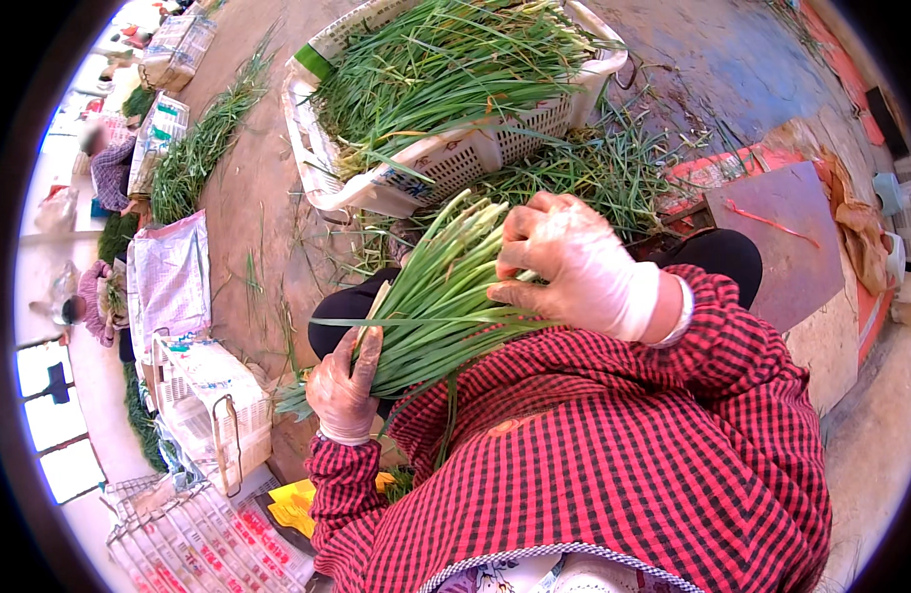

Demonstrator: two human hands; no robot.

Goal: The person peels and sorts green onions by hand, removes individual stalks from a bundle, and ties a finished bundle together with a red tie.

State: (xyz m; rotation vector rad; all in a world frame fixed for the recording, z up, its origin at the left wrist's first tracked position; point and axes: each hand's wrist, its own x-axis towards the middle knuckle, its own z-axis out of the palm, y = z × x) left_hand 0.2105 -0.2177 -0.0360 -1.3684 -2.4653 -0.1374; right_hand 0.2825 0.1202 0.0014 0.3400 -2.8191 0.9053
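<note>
A thick bunch of green chives (440, 287) lies slantwise over my lap, its pale cut ends toward the crate and its leaf tips toward my left. My left hand (344, 390), in a thin clear glove, is closed around the leafy end. One long leaf crosses the bunch from that hand toward the right. At the right edge of the bunch, near the pale ends, my right hand (579, 259) has its gloved fingers curled in with the thumb against them. Whatever it pinches is hidden.
Ahead stands a white plastic crate (505, 148) heaped with chives. Loose leaves (584, 183) litter the floor beside it. A grey board (777, 242) with a red tie (772, 222) is at right. White crates (213, 405) line the left, where other people (94, 301) sit.
</note>
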